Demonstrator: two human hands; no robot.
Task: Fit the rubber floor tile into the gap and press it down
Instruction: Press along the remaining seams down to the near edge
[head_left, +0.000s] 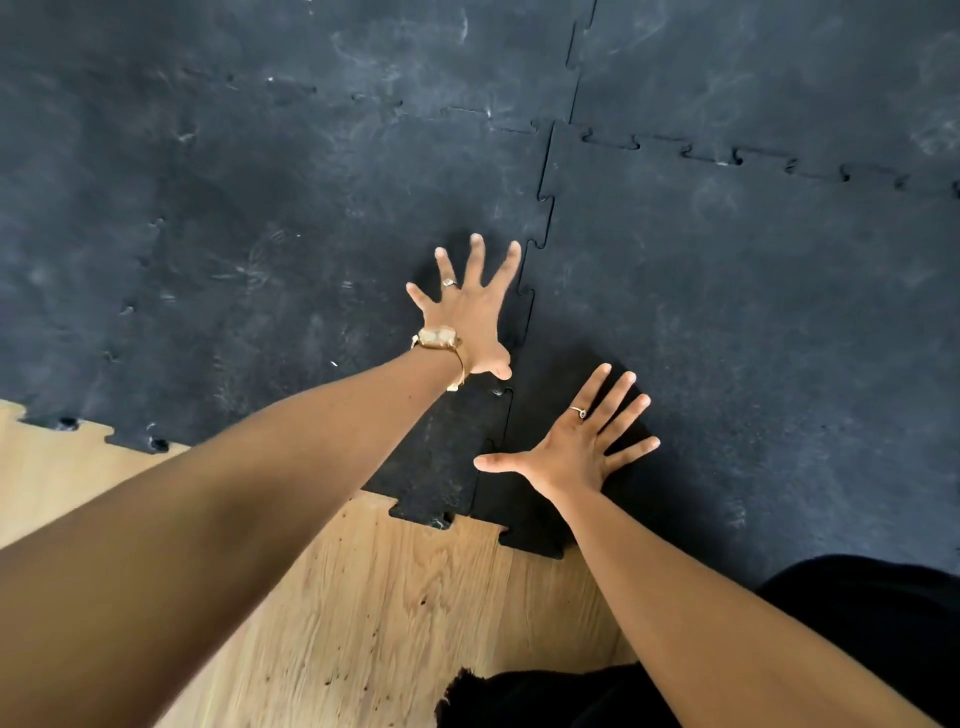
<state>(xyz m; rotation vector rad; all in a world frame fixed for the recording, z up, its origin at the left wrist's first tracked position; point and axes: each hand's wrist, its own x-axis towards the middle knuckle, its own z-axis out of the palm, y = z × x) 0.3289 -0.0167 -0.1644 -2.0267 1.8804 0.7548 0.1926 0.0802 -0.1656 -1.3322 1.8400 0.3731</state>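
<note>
1. Two bare forearms reach forward from the bottom of the view, with dark clothing (857, 623) at the lower right.
2. Beneath the arms lies pale plywood subfloor (389, 597) with visible grain and small dark specks.
3. Beyond the plywood, black rubber floor tiles cover the rest of the ground, joined by puzzle-shaped interlocking edges.
4. The left hand (467, 312) lies flat, palm down, on the left tile (234, 234), with all fingers spread wide apart and nothing gripped.
5. A gold watch or bracelet (439, 340) circles the left wrist, and a ring (449, 283) sits on one finger.
6. The right hand (576, 447) lies flat, palm down, on the rubber floor tile (727, 312) to the right, with fingers splayed and thumb pointing left toward the seam.
7. A ring with a small stone (579, 412) sits on one right finger.
8. The seam (524, 312) runs between the two hands; the left hand's thumb rests just beside it.
9. The right tile sits among its neighbours, its near edge tabs (530, 540) jutting over the plywood.
10. Pale scuff marks streak the tile surfaces.
</note>
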